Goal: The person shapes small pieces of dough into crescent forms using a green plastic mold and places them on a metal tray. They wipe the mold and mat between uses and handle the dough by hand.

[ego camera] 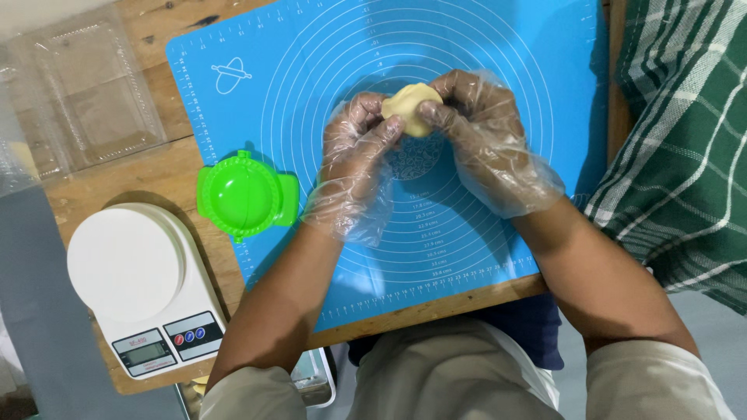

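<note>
A pale yellow lump of dough [412, 105] is held above a blue silicone baking mat [498, 47] marked with rings. My left hand [359, 155] and my right hand [478, 128] both wear loose clear plastic gloves. Fingers of both hands pinch the dough from either side, with the thumbs on top of it.
A green round dumpling press [243, 194] lies open at the mat's left edge. A white kitchen scale [140, 280] stands at the wooden table's front left corner. A clear plastic container [85, 85] sits at the back left. A green checked cloth [685, 140] lies at the right.
</note>
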